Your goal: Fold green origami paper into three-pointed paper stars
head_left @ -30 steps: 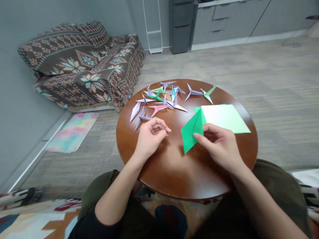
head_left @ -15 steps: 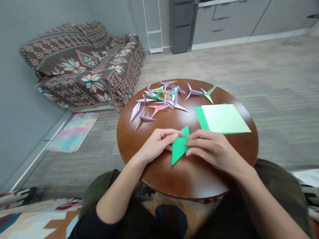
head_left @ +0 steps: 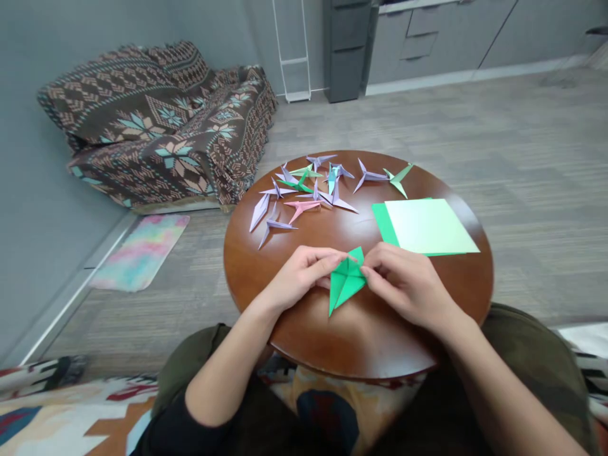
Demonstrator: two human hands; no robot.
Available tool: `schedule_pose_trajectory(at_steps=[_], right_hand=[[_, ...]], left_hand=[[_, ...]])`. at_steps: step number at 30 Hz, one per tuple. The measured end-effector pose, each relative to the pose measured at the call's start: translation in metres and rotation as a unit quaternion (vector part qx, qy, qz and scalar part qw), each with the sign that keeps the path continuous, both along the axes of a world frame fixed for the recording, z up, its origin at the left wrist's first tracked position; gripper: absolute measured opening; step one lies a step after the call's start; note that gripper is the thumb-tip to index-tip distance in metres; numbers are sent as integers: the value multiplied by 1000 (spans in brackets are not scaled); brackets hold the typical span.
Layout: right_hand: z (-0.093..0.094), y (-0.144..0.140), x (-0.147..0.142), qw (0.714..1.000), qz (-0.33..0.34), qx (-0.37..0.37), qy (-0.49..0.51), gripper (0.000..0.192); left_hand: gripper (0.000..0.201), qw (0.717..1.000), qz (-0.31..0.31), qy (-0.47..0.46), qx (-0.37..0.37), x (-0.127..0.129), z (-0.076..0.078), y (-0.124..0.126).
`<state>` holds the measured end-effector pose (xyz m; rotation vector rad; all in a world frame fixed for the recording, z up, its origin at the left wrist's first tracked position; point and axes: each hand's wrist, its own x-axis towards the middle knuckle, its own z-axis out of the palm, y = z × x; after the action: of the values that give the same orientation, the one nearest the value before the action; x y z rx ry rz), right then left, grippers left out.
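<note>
Between my hands, just above the round brown table (head_left: 304,342), is a green folded origami paper (head_left: 346,286). Its front layer is partly opened, with crease lines crossing its middle and one long point aimed toward me. My left hand (head_left: 311,269) pinches its left edge, thumb on top and fingers partly beneath. The fingers and thumb of my right hand (head_left: 396,275) grip its right corner. Beyond my left hand lie several folded paper cranes, among them a pink one (head_left: 303,206), a green one (head_left: 297,183) and a lilac one (head_left: 275,225).
A stack of square paper, pale green (head_left: 432,225) over darker green (head_left: 384,221), lies at the table's right. A light green crane (head_left: 399,179) sits near the far edge. A covered sofa (head_left: 180,133) stands behind on the left, with a pastel mat (head_left: 142,250) on the floor.
The green paper's front layer has been opened out, showing inner creases where a flat face was. My right hand has shifted up slightly and curled round the right corner. My left hand keeps its place.
</note>
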<state>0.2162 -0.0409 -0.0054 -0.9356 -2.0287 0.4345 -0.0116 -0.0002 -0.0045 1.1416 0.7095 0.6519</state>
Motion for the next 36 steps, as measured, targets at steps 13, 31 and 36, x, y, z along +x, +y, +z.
schedule_pose_trajectory(at_steps=[13, 31, 36], right_hand=[[-5, -2, -15, 946, -105, -255, 171, 53], [-11, 0, -12, 938, -69, -290, 178, 22], [-6, -3, -15, 934, -42, -321, 149, 16]], left_hand=[[45, 992, 106, 13, 64, 12, -2, -5], [19, 985, 70, 116, 105, 13, -1, -4], [15, 985, 73, 109, 110, 16, 1, -8]])
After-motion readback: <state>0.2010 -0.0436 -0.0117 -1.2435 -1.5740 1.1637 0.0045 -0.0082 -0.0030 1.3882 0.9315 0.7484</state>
